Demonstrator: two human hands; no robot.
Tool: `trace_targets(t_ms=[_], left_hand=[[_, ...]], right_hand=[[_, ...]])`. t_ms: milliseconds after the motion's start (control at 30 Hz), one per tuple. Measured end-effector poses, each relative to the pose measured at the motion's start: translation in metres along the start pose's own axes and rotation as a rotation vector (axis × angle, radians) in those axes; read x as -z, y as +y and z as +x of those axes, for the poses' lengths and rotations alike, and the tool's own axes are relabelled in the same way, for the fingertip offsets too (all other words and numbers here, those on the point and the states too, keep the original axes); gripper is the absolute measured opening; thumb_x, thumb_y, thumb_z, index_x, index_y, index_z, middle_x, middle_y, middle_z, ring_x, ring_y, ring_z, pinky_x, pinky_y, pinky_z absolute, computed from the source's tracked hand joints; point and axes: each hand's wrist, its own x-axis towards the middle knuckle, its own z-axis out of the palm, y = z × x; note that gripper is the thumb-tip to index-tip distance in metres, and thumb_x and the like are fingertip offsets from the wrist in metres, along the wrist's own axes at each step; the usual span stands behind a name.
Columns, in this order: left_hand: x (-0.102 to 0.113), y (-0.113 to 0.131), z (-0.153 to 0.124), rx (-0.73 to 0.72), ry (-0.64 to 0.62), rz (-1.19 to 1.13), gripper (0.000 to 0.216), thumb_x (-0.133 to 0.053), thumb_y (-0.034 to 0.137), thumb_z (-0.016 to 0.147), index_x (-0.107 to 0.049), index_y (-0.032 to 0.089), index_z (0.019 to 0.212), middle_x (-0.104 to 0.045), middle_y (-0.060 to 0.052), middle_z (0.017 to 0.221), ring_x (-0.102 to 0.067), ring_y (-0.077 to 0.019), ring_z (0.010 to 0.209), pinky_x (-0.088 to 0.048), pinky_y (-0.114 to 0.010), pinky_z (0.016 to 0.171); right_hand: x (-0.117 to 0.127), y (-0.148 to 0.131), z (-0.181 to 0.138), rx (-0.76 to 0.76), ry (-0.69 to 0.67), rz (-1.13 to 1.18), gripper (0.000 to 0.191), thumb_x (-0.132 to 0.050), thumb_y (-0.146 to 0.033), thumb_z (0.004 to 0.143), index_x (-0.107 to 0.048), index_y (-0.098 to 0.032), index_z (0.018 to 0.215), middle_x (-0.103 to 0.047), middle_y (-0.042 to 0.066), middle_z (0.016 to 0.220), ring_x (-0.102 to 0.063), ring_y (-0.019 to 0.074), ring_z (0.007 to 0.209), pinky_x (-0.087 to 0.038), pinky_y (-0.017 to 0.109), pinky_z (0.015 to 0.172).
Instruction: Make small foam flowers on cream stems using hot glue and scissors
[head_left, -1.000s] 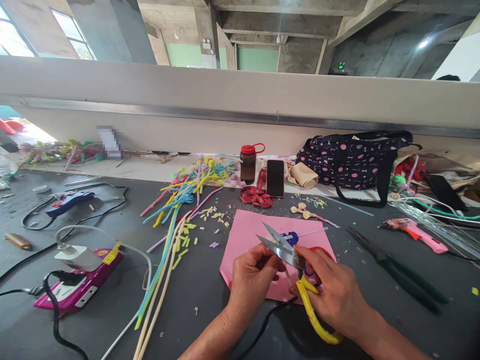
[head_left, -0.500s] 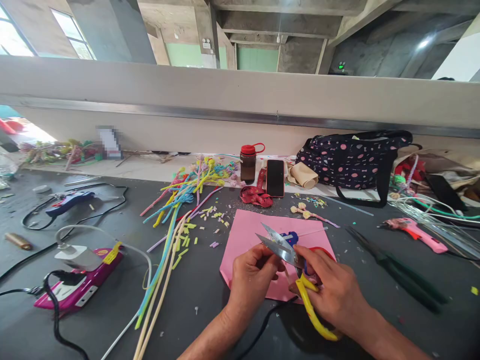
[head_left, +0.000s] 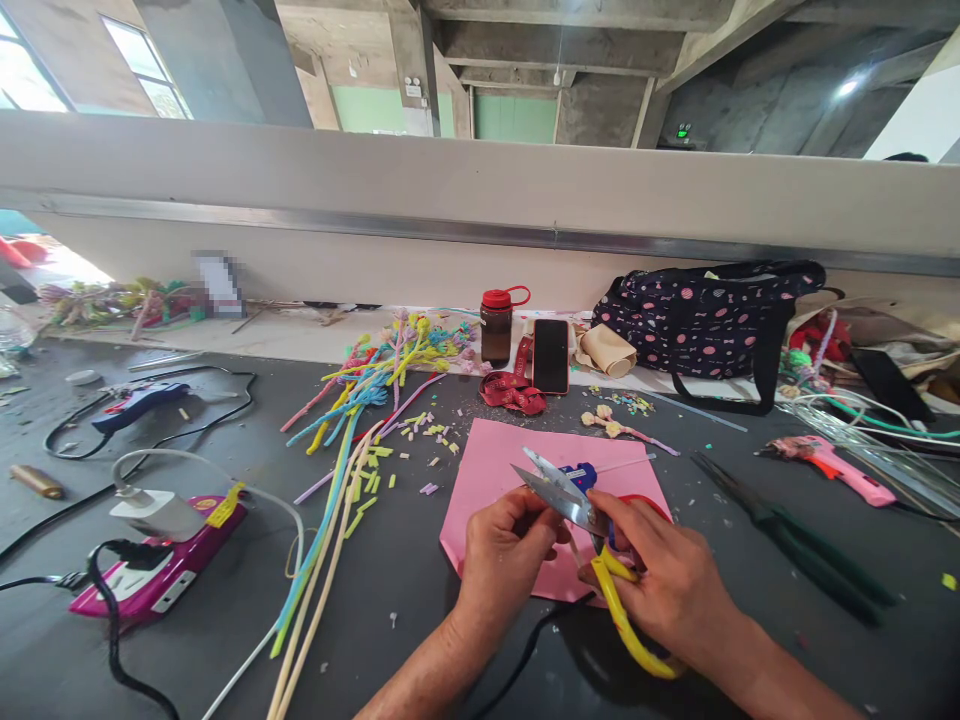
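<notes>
My right hand grips yellow-handled thread snips, their steel blades parted and pointing up-left. My left hand is closed in a pinch just below the blades, holding something small that I cannot make out. Both hands hover over a pink paper sheet on the dark table. A blue glue gun lies on the sheet behind the blades, partly hidden by them.
Coloured pipe cleaners and cut bits spread to the left. A magenta power strip with cables sits at the near left. Behind are a red-capped bottle, a phone and a spotted bag. Dark pliers and a pink glue gun lie right.
The snips' blades have drawn slightly closer together and dipped a little. Both hands stay in place over the pink sheet.
</notes>
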Motion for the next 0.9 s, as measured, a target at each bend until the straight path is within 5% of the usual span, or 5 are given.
trace_targets(t_ms=[667, 900], left_hand=[[0.001, 0.001, 0.0, 0.047, -0.014, -0.033, 0.015, -0.064, 0.029, 0.068, -0.065, 0.014, 0.068, -0.065, -0.002, 0.055, -0.06, -0.0136, 0.052, -0.048, -0.02, 0.046], [0.007, 0.005, 0.002, 0.127, -0.159, -0.239, 0.02, -0.067, 0.032, 0.069, -0.062, 0.013, 0.068, -0.066, -0.004, 0.063, -0.06, -0.0118, 0.051, -0.044, -0.018, 0.043]], right_hand=[[0.002, -0.001, 0.0, -0.037, 0.01, 0.125, 0.053, -0.062, -0.026, 0.077, -0.044, -0.018, 0.127, -0.058, 0.003, 0.079, -0.058, 0.0152, 0.064, -0.048, 0.026, 0.058], [0.014, 0.005, 0.003, -0.184, 0.062, 0.217, 0.052, -0.062, -0.035, 0.076, -0.044, -0.022, 0.123, -0.053, -0.001, 0.074, -0.052, 0.0114, 0.055, -0.047, 0.022, 0.049]])
